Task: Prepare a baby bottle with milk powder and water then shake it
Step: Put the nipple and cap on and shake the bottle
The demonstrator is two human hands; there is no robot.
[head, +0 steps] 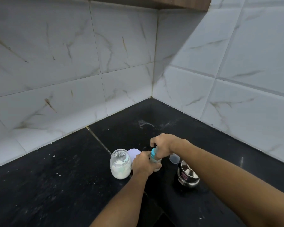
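Observation:
A baby bottle (155, 158) with a teal screw ring stands on the black counter (56, 185), tilted slightly. My left hand (143, 164) is wrapped around its body. My right hand (162, 145) grips the top of the bottle above the teal ring and hides the teat. An open glass jar of white milk powder (120, 164) stands just left of my left hand. Its pale lilac lid (133, 153) lies flat behind it.
A clear plastic bottle cap (174, 158) sits right of the bottle, partly under my right forearm. A small steel pot (188, 176) stands in front of it. White powder is spilled on the counter near the corner. Tiled walls close off the back and right.

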